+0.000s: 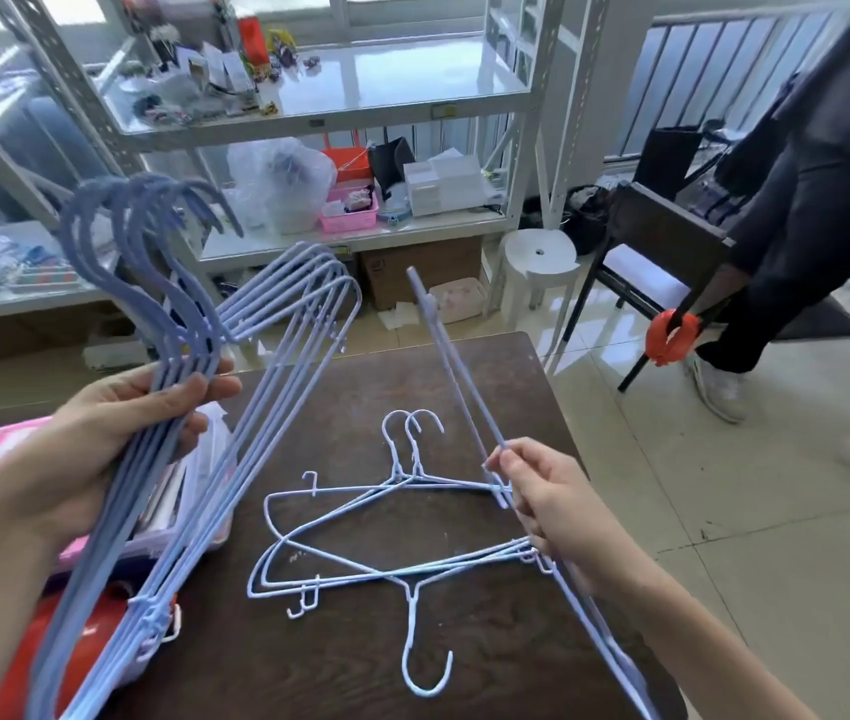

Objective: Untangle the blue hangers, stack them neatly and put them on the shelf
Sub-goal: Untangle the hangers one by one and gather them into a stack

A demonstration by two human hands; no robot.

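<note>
My left hand grips a bundle of several light blue hangers just below their hooks, which point up and left. My right hand pinches one more blue hanger, held edge-on so it runs from above the table down past my wrist. Three blue hangers lie tangled flat on the dark wooden table, two with hooks pointing away and one with its hook toward me. The white metal shelf stands behind the table.
Pink and red bags sit at the table's left. The shelf tiers hold a plastic bag, a pink basket and boxes. A white stool and a dark chair stand at right, where a person in dark clothes holds an orange clamp.
</note>
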